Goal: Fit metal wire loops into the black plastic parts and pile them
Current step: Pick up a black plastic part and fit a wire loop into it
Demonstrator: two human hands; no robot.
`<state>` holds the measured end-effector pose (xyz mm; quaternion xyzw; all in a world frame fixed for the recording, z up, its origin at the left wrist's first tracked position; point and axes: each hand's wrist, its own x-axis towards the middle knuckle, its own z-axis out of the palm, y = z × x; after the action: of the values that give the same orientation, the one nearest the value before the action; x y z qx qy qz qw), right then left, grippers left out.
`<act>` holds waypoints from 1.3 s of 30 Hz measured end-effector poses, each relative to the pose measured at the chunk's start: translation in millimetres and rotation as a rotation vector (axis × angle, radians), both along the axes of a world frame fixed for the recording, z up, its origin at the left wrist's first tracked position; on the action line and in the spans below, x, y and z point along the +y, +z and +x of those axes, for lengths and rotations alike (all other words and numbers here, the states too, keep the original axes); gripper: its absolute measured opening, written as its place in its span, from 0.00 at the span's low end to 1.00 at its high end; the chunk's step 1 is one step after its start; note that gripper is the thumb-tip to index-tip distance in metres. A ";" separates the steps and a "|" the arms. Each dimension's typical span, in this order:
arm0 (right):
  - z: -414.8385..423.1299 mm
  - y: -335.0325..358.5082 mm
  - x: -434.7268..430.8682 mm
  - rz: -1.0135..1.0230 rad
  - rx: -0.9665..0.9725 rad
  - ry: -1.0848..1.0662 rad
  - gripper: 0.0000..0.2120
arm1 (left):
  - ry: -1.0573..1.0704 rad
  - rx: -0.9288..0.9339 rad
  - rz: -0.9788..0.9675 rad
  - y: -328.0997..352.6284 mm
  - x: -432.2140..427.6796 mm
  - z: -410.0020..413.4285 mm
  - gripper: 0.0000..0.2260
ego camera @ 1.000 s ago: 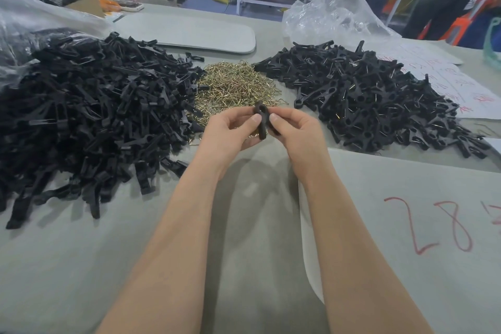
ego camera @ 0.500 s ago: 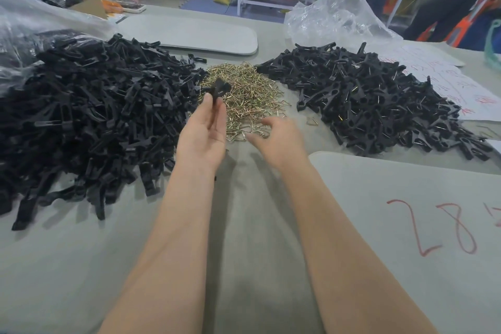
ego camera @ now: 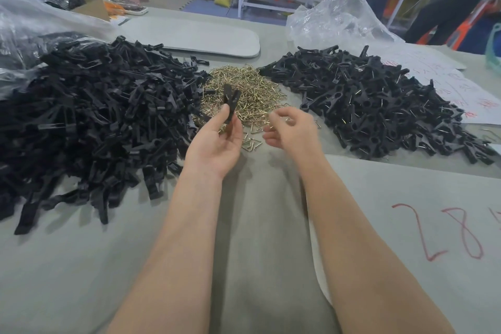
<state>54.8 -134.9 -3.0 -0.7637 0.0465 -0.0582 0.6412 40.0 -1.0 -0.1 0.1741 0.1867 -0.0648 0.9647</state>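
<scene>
Looking down through the head camera, I see my left hand (ego camera: 217,144) raised palm-up near the middle of the grey table (ego camera: 257,238), its thumb and fingers curled round the lower end of a slim black plastic part with a forked top (ego camera: 231,104), which stands nearly upright above the palm. That part sits in front of the small heap of brass-coloured bent wire loops (ego camera: 244,84), which lies on the table between two dark heaps. My right hand (ego camera: 294,130) hovers just beside the near edge of the wire heap, close to the left hand but apart from it, fingers loosely curled inward; the hand is blurred, so I cannot tell whether it pinches a loop or holds nothing. A few loose triangular loops lie on the table between the two hands. To the left spreads the big pile of plain black plastic parts (ego camera: 95,122), partly spilling from a clear plastic bag (ego camera: 32,30). To the right lies the second pile of black plastic parts with glints of metal wire in them (ego camera: 379,108). Nearer me on the right rests a flat grey board with red handwritten numerals (ego camera: 439,230).
</scene>
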 end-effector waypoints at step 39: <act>-28.3 17.7 -54.1 -0.122 0.009 -0.011 0.03 | -0.024 -0.804 1.871 -11.9 -26.2 -9.4 0.09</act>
<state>26.4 -189.1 14.7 -0.8014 0.0502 -0.0610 0.5929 30.6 -27.2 -12.0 0.8694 -0.1773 0.1606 0.4323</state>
